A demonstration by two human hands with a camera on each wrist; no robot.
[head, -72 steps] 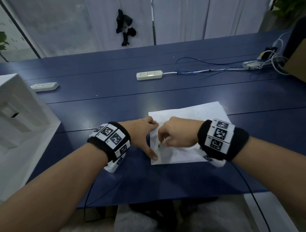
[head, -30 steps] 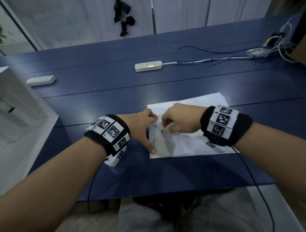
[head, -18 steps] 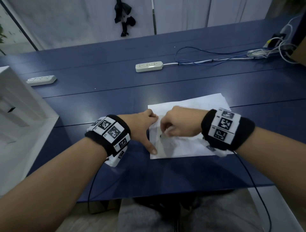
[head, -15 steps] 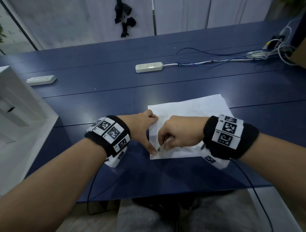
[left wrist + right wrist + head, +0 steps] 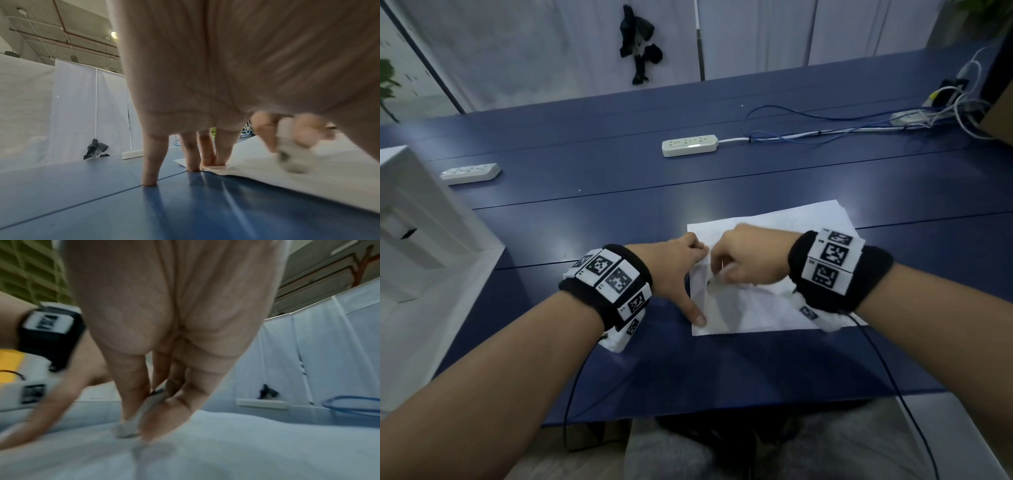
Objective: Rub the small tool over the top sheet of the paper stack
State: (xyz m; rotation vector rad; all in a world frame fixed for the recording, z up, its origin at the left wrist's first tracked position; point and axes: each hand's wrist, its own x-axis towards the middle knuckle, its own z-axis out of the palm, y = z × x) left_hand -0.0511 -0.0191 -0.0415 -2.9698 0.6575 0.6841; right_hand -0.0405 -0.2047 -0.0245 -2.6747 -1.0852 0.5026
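Up the paper (image 5: 763,260) from its near edge since 0.5 s ago goes the right hand (image 5: 748,258), pinching a pen (image 5: 144,407).
Left hand (image 5: 674,263) rests spread, fingertips (image 5: 211,160) pressing the sheet's left edge flat on the blue table (image 5: 619,192); 2 power strips lie well beyond.

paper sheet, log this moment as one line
left hand: fingers spread, pressing paper sheet edge on blue table | right hand: pinching pen, tip on sheet | power strip: behind
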